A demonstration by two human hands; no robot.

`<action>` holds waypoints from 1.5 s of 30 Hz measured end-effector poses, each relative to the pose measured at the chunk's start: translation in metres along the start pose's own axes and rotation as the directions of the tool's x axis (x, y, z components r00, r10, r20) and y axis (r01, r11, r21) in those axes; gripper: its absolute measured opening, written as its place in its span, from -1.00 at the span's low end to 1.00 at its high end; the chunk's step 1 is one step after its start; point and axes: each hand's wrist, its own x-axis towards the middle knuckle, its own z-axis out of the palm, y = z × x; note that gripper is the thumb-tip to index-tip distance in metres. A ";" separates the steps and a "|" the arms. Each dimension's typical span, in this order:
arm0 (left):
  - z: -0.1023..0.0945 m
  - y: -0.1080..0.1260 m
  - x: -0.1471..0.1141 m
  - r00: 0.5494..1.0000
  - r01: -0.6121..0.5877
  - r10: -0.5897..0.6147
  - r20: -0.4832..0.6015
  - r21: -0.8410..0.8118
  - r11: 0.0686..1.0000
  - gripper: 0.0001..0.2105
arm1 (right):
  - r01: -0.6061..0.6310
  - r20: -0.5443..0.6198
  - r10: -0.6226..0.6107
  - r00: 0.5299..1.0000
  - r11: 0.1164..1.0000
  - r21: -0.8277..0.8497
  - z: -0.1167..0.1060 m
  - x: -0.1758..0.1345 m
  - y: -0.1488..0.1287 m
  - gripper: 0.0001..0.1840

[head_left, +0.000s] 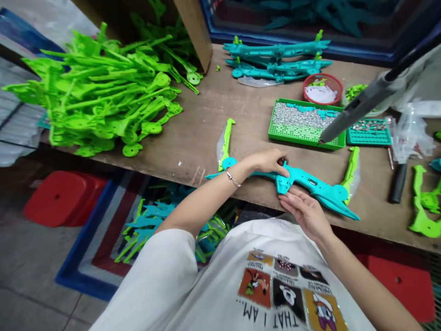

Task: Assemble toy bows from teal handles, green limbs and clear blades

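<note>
A turquoise plastic bow-shaped toy part [306,180] lies along the front edge of the table, with lime-green arms [225,143] [352,174] standing out at both ends. Clear plastic pieces sit along these arms. My left hand [270,162] reaches over the part and grips its middle block, thumb on top and fingers curled behind. From the near side, my right hand [305,209] holds the lower edge of the same block with its fingertips, fingers close together. Beyond the part stands a green tray [272,131] of small metal screws with some turquoise pieces in it.
A grey pen-shaped power screwdriver [358,108] hangs over the tray. Lime-green parts [113,96] are heaped at left. Turquoise assemblies [275,62] lie at the back, near a red basket [305,94]. A teal tray [368,141] and a black-handled tool [398,184] are at right.
</note>
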 end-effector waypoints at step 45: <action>0.066 0.103 0.069 0.991 0.134 -0.125 -0.054 0.521 0.843 -0.22 | 0.342 -0.480 -0.174 0.860 0.895 0.287 -0.077 -0.017 -0.021 -0.65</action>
